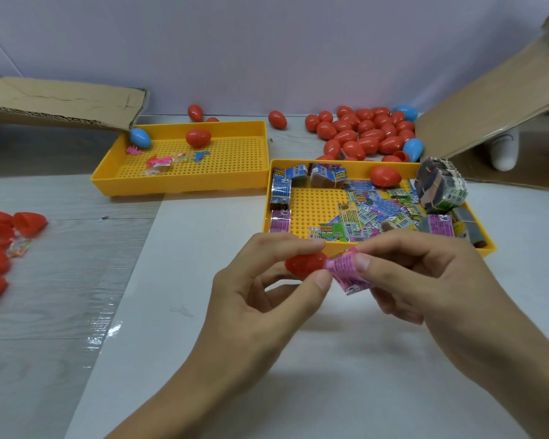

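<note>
Over the counter, the left grip pinches a red egg half and the right grip pinches a folded pink leaflet at its mouth: insertion seems barely begun, and closing remains.

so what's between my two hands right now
In the head view, a red egg shell in the left hand and a pink leaflet pinched by the right hand.
</note>
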Demonstrator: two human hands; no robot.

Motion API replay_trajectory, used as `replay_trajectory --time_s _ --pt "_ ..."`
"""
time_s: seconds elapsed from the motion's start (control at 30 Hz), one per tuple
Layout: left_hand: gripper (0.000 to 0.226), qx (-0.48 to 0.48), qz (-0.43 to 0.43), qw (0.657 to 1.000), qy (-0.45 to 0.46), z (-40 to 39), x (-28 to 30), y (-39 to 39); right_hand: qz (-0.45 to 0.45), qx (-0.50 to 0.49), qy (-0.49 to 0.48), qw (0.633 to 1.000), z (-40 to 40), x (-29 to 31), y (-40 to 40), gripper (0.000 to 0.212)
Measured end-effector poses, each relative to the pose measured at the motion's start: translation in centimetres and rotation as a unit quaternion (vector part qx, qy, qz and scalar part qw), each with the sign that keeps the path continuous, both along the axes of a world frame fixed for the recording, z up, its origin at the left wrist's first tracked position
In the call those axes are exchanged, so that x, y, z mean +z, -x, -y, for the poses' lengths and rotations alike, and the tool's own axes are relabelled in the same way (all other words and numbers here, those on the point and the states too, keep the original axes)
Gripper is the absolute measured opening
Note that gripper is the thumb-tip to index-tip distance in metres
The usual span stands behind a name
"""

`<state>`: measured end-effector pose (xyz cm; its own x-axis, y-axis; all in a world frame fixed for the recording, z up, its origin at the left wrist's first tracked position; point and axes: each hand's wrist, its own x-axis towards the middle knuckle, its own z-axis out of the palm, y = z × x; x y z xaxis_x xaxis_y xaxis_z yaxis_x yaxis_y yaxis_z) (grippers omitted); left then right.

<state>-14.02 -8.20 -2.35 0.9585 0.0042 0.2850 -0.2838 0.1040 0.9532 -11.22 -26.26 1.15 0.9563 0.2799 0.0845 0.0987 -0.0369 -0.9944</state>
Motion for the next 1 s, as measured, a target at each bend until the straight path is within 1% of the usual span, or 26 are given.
replay_trajectory --time_s 0.13,0.2,0.3,0.37,0.4,0.47,0.53,0.7,0.83,0.93,1.0 --pt "0.019 0.004 0.028 0.999 -0.039 0.2 0.0 0.0 0.037 -0.002 0.023 0.999 -0.1 0.0 0.2 0.006" --pt "0.016 0.011 0.037 0.998 -0.049 0.3 -0.2 0.0 0.029 -0.013 0.017 0.999 -0.1 -0.1 0.2 0.005" --pt "0.013 0.027 0.048 0.997 -0.058 0.3 -0.3 0.0 0.032 -0.04 0.013 0.999 -0.1 -0.4 0.4 0.022" --pt "0.013 0.042 0.056 0.996 -0.061 0.3 -0.3 -0.1 0.069 -0.048 0.022 0.996 -0.2 -0.4 0.6 0.033" --pt "0.013 0.051 0.061 0.995 -0.064 0.2 -0.3 -0.1 0.095 -0.052 0.039 0.993 -0.3 -0.4 0.8 0.034" --pt "0.014 0.07 0.074 0.992 -0.072 0.2 -0.2 -0.1 0.148 -0.051 0.088 0.984 -0.5 -0.2 0.9 0.025" --pt "0.014 0.088 0.089 0.989 -0.085 0.2 -0.1 0.0 0.171 -0.046 0.114 0.978 -0.6 -0.2 1.1 0.015" --pt "0.013 0.106 0.099 0.984 -0.098 0.3 0.0 0.2 0.171 -0.03 0.12 0.977 -0.4 -0.5 1.0 0.008" --pt "0.015 0.125 0.12 0.978 -0.115 0.3 0.1 0.4 0.179 -0.018 0.129 0.975 -0.4 -0.4 1.1 0.014" --pt "0.016 0.141 0.158 0.965 -0.154 0.3 0.2 0.5 0.162 0.003 0.101 0.982 -0.3 -0.3 1.2 0.009" --pt "0.015 0.141 0.188 0.954 -0.186 0.3 0.2 0.5 0.136 0.015 0.078 0.988 -0.3 -0.1 1.1 0.015"
